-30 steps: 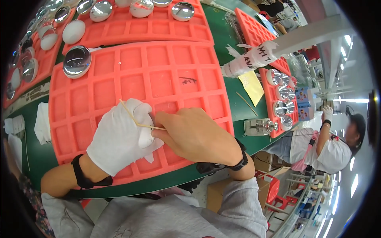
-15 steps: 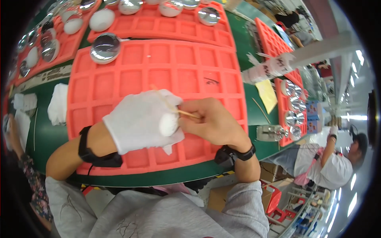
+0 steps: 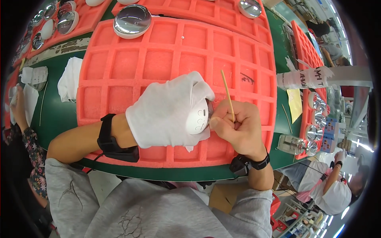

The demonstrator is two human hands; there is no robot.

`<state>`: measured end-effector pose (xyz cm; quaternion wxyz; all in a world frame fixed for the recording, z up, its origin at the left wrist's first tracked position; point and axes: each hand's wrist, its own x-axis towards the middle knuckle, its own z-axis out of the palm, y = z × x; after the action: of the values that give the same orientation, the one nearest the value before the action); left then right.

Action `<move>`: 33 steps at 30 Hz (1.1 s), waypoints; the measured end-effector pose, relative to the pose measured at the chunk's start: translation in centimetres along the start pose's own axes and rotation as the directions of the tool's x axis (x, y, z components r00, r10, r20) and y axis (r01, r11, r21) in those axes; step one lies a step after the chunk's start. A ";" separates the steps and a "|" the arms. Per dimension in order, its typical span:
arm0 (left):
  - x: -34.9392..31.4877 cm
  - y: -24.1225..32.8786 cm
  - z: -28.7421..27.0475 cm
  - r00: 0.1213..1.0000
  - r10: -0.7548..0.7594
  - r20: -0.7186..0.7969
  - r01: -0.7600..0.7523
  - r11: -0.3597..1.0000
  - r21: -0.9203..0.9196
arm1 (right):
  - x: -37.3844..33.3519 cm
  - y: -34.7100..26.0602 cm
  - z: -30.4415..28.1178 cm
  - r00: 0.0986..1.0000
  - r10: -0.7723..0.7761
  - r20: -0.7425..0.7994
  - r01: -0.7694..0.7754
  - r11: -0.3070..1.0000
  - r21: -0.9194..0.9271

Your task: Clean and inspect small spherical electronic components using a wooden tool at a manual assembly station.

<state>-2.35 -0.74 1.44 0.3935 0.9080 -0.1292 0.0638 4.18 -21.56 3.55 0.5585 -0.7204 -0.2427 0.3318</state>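
My left hand [image 3: 166, 111], in a white cloth glove, is closed around a small white rounded device [image 3: 197, 121]. Slots and curved marks show on the device's white side; much of it is hidden by the glove. My bare right hand [image 3: 238, 127] grips a thin wooden stick [image 3: 227, 93] that points up and away from the fingers. The right thumb and forefinger meet the device's right edge. Both hands are above a pink foam tray [image 3: 158, 53] with square pockets. A white device with a mirror-like face [image 3: 132, 20] rests at the tray's far left corner.
More foam trays with mirrored devices stand at the far side and right [image 3: 307, 137]. A white cloth [image 3: 70, 79] lies left of the tray. On the right are a clear glass bottle [image 3: 291, 144], a yellow paper [image 3: 294, 105] and a wrapped post [image 3: 305, 76]. Other people are at both sides.
The wooden stick has swung from lying across the glove to pointing upward. The device now shows its marked side. The whole view has shifted, with the hands appearing farther right.
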 end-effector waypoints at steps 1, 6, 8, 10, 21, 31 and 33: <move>0.0 0.0 0.0 1.000 -0.002 0.002 0.002 1.000 -0.003 | 0.0 0.1 0.0 1.000 -0.013 0.000 0.013 1.000 -0.003; -0.1 -0.1 0.0 0.999 -0.043 0.007 0.043 0.997 -0.064 | 0.0 0.4 0.0 0.995 -0.104 0.001 0.104 0.994 -0.037; 0.0 -0.1 -0.1 0.998 -0.060 0.028 0.063 0.993 -0.102 | 0.1 0.5 0.1 0.991 -0.134 0.004 0.134 0.990 -0.053; -0.1 -0.1 -0.2 0.998 -0.050 0.023 0.052 0.994 -0.093 | 0.2 0.7 0.1 0.967 -0.253 0.018 0.253 0.957 -0.142; -0.3 -0.1 -0.1 0.999 -0.053 0.014 0.054 0.990 -0.134 | 0.9 0.7 0.6 0.907 -0.420 0.023 0.417 0.891 -0.182; -0.3 -0.4 -0.1 1.000 -0.006 -0.001 0.006 0.995 -0.103 | 1.0 0.9 0.9 0.889 -0.458 0.010 0.451 0.870 -0.201; -0.3 -0.4 0.1 1.000 -0.020 0.010 0.021 0.994 -0.111 | 1.1 1.1 0.7 0.889 -0.457 0.026 0.453 0.870 -0.198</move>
<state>-2.49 -0.46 1.04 0.4436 0.8861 -0.1251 0.0482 4.34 -20.64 2.16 0.5489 -0.6987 -0.4310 0.1574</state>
